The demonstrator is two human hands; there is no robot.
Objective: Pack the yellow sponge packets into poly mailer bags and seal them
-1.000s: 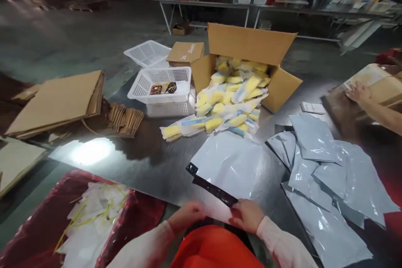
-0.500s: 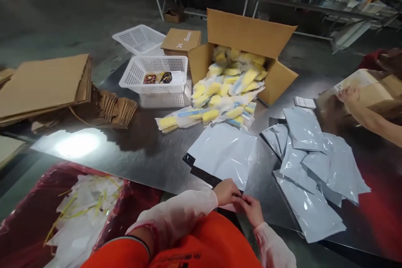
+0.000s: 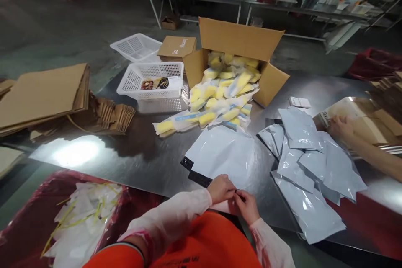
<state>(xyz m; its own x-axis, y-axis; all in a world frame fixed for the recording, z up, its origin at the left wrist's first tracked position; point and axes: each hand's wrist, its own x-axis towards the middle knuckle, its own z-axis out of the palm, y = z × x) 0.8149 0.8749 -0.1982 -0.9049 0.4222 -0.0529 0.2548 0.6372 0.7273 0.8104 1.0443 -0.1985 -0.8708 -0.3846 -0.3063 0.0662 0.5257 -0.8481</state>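
Item: one pile of white bags (image 3: pixel 220 153), flat on our metal desk (image 3: pixel 150 163), nearest our hands. Along its near edge, one black strip (image 3: pixel 200 179), partly covered by our left hand (image 3: pixel 234 190).

Item: our two hands, left and right (image 3: pixel 238 192), fingertips almost meeting. Each grip is pinched together on the strip's near end; our fingers hide the exact hold.

Directly beyond the bags: wrapped yellow items (image 3: pixel 213 104), heaped out of an open carton (image 3: pixel 241 37) and blocking the way behind.

Left of these: white basket (image 3: pixel 150 94) holding printed pieces (image 3: pixel 155 83); flattened cardboard (image 3: pixel 47 92); below, a red-lined bin (image 3: pixel 37 205) containing white scraps (image 3: pixel 84 217).

Right: filled grey-white pouches (image 3: pixel 301 155), overlapping; small stack of cards (image 3: pixel 299 102); another person's hand (image 3: pixel 341 127) on a cardboard box (image 3: pixel 358 113).
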